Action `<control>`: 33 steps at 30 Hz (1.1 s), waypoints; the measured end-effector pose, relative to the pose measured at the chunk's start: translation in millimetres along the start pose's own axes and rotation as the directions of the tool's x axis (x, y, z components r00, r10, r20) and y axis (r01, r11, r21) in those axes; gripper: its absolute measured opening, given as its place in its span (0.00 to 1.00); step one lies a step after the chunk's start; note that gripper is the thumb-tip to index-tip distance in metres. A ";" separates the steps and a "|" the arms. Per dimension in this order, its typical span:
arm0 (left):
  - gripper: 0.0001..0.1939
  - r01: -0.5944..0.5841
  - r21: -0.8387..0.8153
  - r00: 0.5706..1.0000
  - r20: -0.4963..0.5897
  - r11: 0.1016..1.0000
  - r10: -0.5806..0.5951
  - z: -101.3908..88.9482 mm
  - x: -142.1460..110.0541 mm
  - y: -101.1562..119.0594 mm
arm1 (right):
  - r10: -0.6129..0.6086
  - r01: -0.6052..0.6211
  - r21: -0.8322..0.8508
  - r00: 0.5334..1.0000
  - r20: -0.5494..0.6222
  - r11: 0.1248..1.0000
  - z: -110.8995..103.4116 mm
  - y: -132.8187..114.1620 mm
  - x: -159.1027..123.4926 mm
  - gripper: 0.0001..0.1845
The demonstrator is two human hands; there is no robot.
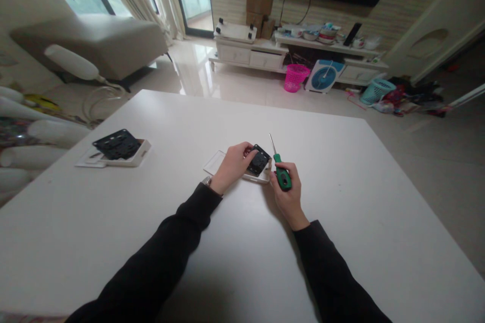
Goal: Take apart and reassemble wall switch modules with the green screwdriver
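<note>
In my right hand is a screwdriver with a green handle, its metal shaft pointing up and away from me. My left hand has its fingers closed on the edge of a black plastic plate with moulded details. This plate rests in a shallow white casing on the table. The fingertips of my right hand are close to the casing's right side; whether they touch it, I cannot tell. A clear, flat cover lies beside my left hand, partly hidden by it.
On the left of the white table, a second black plate leans in another white casing. Beyond the table are a TV cabinet, a pink basket, a blue fan and a grey sofa piece.
</note>
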State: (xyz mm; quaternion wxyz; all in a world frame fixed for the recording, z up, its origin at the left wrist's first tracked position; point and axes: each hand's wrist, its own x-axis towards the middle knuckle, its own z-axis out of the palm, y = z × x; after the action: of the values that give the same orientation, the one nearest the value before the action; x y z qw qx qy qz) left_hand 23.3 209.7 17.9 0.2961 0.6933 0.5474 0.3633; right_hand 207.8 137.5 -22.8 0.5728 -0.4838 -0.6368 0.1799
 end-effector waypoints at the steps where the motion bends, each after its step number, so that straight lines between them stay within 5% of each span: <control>1: 0.06 0.005 -0.001 1.000 -0.001 1.000 -0.005 -0.5 0.0 0.4 | -0.004 0.004 -0.002 1.000 -0.002 1.000 -0.1 0.0 0.1 0.07; 10: 0.06 0.044 -0.086 0.996 -0.075 0.995 -0.051 -11.3 5.4 -0.3 | 0.000 0.000 -0.004 1.000 -0.015 1.000 -0.5 -1.2 0.3 0.08; 15: 0.15 0.064 -0.394 0.959 -0.229 0.917 -0.165 -23.6 17.2 -15.8 | 0.018 -0.018 -0.004 1.000 -0.020 1.000 -0.4 -0.9 -0.5 0.07; 20: 0.22 0.023 -0.519 0.952 -0.249 0.854 -0.177 -30.3 21.1 -20.6 | 0.028 -0.028 0.005 0.999 -0.037 1.000 -0.3 1.2 -1.4 0.07; 26: 0.12 -0.007 -0.251 0.980 -0.193 0.968 -0.043 -22.0 11.1 -9.3 | 0.066 -0.067 -0.007 0.995 -0.068 0.998 0.9 2.5 -1.2 0.08; 33: 0.07 -0.006 -0.043 1.000 0.008 0.999 0.006 -7.7 1.4 0.1 | 0.059 -0.060 -0.007 0.996 -0.068 0.998 0.4 5.4 -1.0 0.08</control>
State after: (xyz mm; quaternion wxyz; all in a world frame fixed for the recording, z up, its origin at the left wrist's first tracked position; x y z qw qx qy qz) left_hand 17.1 211.1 22.5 0.3121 0.6898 0.5362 0.3731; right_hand 209.5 139.4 -27.7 0.5862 -0.5111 -0.6030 0.1775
